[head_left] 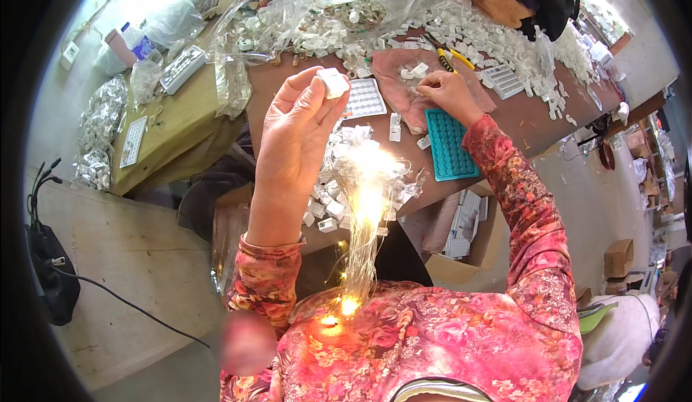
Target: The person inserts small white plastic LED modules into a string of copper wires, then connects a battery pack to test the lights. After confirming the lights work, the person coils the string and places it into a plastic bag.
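Raised at centre left, my left hand pinches a small white plastic case between thumb and fingers. My right hand reaches over a pink cloth, its fingertips pressed together; whatever lies between them is too small to make out. Right below that wrist sits a teal tray with rows of round pockets. Pliers with yellow handles lie just beyond the fingers. A bundle of glowing fairy lights hangs over the near table edge toward my lap, beside a pile of white cases.
White trays with rows of slots lie on the brown table. Heaps of small white parts cover its far side. Under the near edge stands a cardboard box. A cloth-covered surface with bags adjoins at left.
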### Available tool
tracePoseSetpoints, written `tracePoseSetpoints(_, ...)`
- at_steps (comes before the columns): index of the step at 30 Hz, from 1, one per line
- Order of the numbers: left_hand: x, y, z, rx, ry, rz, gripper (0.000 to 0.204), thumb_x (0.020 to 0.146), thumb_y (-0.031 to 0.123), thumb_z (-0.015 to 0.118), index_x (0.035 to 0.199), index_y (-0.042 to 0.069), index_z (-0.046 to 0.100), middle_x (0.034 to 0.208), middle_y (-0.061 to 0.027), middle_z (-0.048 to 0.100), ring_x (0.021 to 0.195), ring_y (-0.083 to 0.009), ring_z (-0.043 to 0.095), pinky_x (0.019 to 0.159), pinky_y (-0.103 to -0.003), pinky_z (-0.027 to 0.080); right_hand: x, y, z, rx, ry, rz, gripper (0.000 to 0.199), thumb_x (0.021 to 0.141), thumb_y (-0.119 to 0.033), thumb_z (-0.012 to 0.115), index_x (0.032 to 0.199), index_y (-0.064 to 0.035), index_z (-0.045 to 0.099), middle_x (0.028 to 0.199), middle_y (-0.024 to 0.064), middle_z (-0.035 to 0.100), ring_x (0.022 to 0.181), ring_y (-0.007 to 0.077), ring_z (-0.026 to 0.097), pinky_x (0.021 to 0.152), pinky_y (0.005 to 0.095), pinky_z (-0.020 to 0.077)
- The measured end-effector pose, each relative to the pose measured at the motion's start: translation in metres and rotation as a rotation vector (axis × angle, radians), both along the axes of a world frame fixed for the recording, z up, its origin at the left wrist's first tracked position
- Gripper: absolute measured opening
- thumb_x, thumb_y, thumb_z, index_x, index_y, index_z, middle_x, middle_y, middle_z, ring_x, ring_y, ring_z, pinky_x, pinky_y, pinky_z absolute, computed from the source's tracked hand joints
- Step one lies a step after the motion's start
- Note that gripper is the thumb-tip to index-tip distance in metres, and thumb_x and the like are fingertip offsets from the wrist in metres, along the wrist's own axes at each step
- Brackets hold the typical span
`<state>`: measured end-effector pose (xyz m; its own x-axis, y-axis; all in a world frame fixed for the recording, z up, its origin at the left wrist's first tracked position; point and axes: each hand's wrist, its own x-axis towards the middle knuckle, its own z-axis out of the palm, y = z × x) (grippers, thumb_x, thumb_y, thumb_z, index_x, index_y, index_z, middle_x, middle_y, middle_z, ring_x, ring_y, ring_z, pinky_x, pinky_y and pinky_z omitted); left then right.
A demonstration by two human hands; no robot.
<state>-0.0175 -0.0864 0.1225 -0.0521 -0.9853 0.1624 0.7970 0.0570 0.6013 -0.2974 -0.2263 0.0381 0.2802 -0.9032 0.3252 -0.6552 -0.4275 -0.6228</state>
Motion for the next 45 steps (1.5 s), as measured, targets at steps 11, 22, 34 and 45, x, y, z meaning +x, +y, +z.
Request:
tracePoseSetpoints(11, 0.002, 0.002, -0.006, 0.02, 0.01, -0.049, 0.022, 0.094, 0.015, 0.059, 0.111, 0.002, 0.055, 0.103, -0.0111, 0.064, 0.096, -0.0217, 0.063, 0.094, -0.038, 0.049, 0.013, -0.008, -0.003, -0.238, 0.419, 0.227, 0.012, 0.075, -0.015, 0.068, 0.082, -0.0065, 0.071, 0.084, 0.0119, 0.068, 0.082, 0.0305, 0.065, 0.072, 0.0384, 0.0508)
tracePoseSetpoints(22, 0.003, 0.004, -0.006, 0.036, 0.013, -0.078, 0.018, 0.095, 0.014, 0.057, 0.11, 0.005, 0.058, 0.103, -0.0099, 0.066, 0.093, -0.0188, 0.064, 0.091, -0.037, 0.05, 0.002, 0.0, 0.016, 0.238, -0.053, 0.1, 0.008, 0.079, -0.007, 0.069, 0.083, 0.0003, 0.068, 0.077, 0.0033, 0.066, 0.069, 0.01, 0.062, 0.062, 0.0252, 0.0504)
tracePoseSetpoints(34, -0.014, 0.006, 0.005, 0.043, -0.186, -0.04, 0.026, 0.09, 0.017, 0.067, 0.11, 0.004, 0.058, 0.097, -0.0047, 0.066, 0.089, -0.0125, 0.064, 0.083, -0.028, 0.051, 0.053, 0.081, 0.122, 0.495, -0.753, 0.328, 0.012, 0.089, -0.01, 0.065, 0.095, 0.0003, 0.063, 0.085, 0.0056, 0.068, 0.073, 0.0084, 0.063, 0.065, 0.0198, 0.0505)
tracePoseSetpoints(45, -0.013, 0.012, 0.008, 0.029, -0.182, -0.115, 0.024, 0.092, 0.016, 0.062, 0.112, 0.003, 0.058, 0.103, -0.0066, 0.065, 0.098, -0.0159, 0.063, 0.092, -0.034, 0.049, 0.092, 0.119, 0.14, 0.389, -0.802, 0.385, 0.008, 0.088, -0.008, 0.065, 0.092, -0.0004, 0.064, 0.081, -0.0004, 0.064, 0.074, 0.0029, 0.056, 0.067, 0.0181, 0.0442)
